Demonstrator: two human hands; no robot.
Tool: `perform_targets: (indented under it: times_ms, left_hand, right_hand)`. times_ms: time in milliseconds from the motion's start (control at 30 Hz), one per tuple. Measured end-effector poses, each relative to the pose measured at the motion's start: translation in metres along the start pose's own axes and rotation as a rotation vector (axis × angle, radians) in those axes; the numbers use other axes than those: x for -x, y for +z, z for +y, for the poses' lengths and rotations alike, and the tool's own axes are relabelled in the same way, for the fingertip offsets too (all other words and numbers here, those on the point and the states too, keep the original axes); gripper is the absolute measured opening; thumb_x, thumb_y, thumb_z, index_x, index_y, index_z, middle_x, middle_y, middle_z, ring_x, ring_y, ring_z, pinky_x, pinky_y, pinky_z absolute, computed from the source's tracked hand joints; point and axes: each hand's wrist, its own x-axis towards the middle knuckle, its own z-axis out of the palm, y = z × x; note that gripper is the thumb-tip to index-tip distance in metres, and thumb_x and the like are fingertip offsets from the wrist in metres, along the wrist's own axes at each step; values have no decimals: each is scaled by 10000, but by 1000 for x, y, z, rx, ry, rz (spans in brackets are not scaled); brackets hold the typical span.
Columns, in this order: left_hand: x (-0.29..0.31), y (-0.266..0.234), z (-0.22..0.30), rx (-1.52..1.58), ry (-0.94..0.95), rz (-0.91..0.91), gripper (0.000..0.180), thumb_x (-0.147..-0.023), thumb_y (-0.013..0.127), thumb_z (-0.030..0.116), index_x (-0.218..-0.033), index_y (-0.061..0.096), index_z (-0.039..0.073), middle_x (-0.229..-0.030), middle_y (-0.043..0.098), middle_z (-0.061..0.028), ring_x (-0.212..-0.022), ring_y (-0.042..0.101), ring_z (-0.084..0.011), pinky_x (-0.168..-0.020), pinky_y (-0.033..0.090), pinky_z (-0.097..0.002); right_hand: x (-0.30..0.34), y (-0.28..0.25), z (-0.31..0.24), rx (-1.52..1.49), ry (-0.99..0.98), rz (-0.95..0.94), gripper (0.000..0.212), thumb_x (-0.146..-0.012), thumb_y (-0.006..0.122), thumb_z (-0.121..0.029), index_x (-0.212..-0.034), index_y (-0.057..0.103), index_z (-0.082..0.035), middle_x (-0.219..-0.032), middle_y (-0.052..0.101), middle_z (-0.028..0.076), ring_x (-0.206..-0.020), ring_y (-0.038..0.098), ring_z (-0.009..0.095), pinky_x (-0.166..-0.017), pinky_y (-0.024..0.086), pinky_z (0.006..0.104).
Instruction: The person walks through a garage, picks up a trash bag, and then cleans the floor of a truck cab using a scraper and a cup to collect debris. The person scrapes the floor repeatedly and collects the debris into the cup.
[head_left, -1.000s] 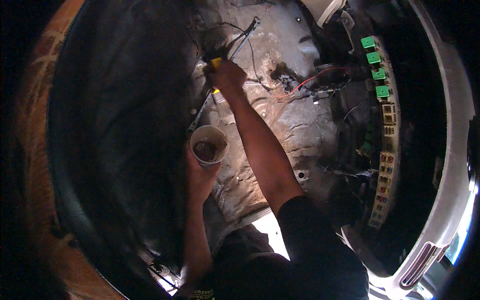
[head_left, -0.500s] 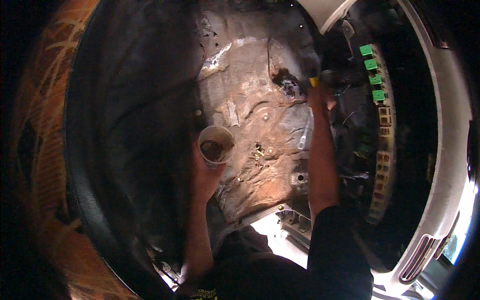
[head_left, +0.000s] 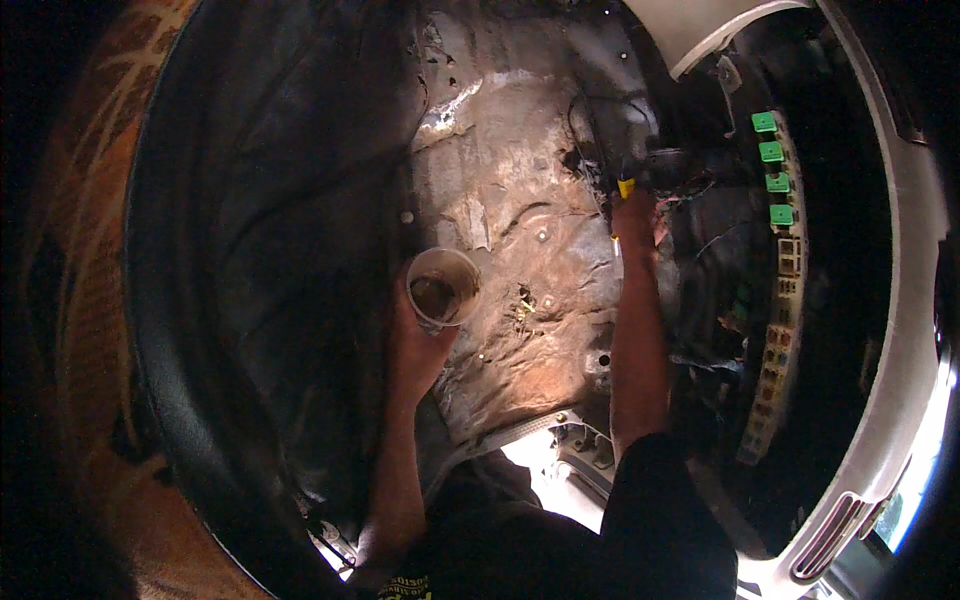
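My left hand (head_left: 422, 345) is wrapped round a translucent plastic cup (head_left: 470, 290) with something dark inside. The cup is over the bare, stained car floor (head_left: 500, 250). Farther forward and to the right, my right hand (head_left: 638, 215) is closed on a slim tool with a yellow part (head_left: 626, 187) that shows just past the fingers. Its tip is lost against the dark panel, so its kind is unclear. A small pale and yellow bit shows beside the wrist. Wires (head_left: 690, 192) run close to the right hand's fingers.
A fuse panel (head_left: 787, 320) with several green relays (head_left: 770, 152) runs along the right. Beyond it curves pale trim (head_left: 880, 330) with a vent. A dark covering (head_left: 280, 200) lies on the left. Small yellowish debris (head_left: 525, 308) lies on the floor.
The view has shifted slightly, so the floor and fuse panel sit farther right. My right hand has drawn back a little toward me with the tool. The left still holds the cup.
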Motion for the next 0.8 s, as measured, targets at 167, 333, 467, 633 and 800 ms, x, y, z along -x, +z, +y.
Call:
perform_targets:
  times_ms: [167,333,467,633,800]
  left_hand:
    - [0,2,-1,-40,24,25,961,-780,824,-43,-1599,329,47,-1532,496,-214,-1451,490,-336,-1228,377,-430]
    - [1,-1,3,-20,19,-4,938,-790,825,-35,-1592,344,35,-1508,520,-213,-1430,512,-331,-1214,395,-435]
    - [-1,-3,8,9,-24,-14,951,-792,826,-34,-1601,334,50,-1512,518,-214,-1430,516,-318,-1211,403,-428]
    - [1,-4,11,5,3,-4,970,-801,817,-50,-1618,310,77,-1530,504,-216,-1447,502,-319,-1220,400,-422]
    - [-1,-3,8,-26,-12,2,967,-813,828,-39,-1619,310,87,-1522,516,-213,-1433,517,-323,-1211,413,-424]
  right_hand:
    - [-1,-75,-57,-47,59,-187,618,-921,717,-602,-1208,704,-55,-1199,749,178,-1096,740,400,-894,598,538]
    - [-26,-18,-87,-32,-56,-233,679,-900,744,-609,-1275,667,-49,-1244,735,195,-1107,737,403,-896,596,538]
    - [-38,30,-45,-74,-100,-62,564,-900,771,-505,-1269,677,-89,-1213,754,168,-1081,752,384,-888,600,535]
    - [-37,30,-2,61,119,-176,416,-901,766,-389,-1221,714,-128,-1174,770,152,-1067,762,368,-884,612,515]
    - [-31,13,-22,32,95,-141,388,-905,741,-331,-1213,726,-95,-1186,767,156,-1113,750,365,-914,612,509]
